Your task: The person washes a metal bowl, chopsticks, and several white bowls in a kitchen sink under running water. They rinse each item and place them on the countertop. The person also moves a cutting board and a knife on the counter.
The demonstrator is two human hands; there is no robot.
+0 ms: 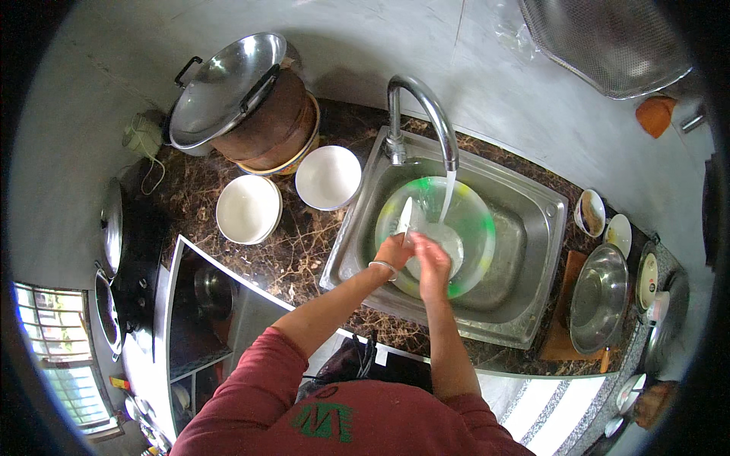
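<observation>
Over a round plastic basin (pixel 483 228) with green and yellow patches, my left hand (pixel 396 249), a bracelet at its wrist, grips a white dish (pixel 406 214) seen nearly edge-on. My right hand (pixel 432 259) is blurred and close against the left one; its fingers' hold is unclear. Water runs from the curved chrome faucet (pixel 425 94) into the basin, which sits in the stainless steel sink (pixel 516 268). A round white dish (pixel 450 242) lies in the basin, partly behind my right hand.
Left of the sink, white bowls (pixel 248 209) and another white bowl (pixel 328 178) stand on the marble-patterned counter (pixel 285 251). Behind them, a wok (pixel 228 88) leans on a brown pot (pixel 268 128). At right, a metal basin (pixel 599 299) overlaps a wooden cutting board (pixel 562 325).
</observation>
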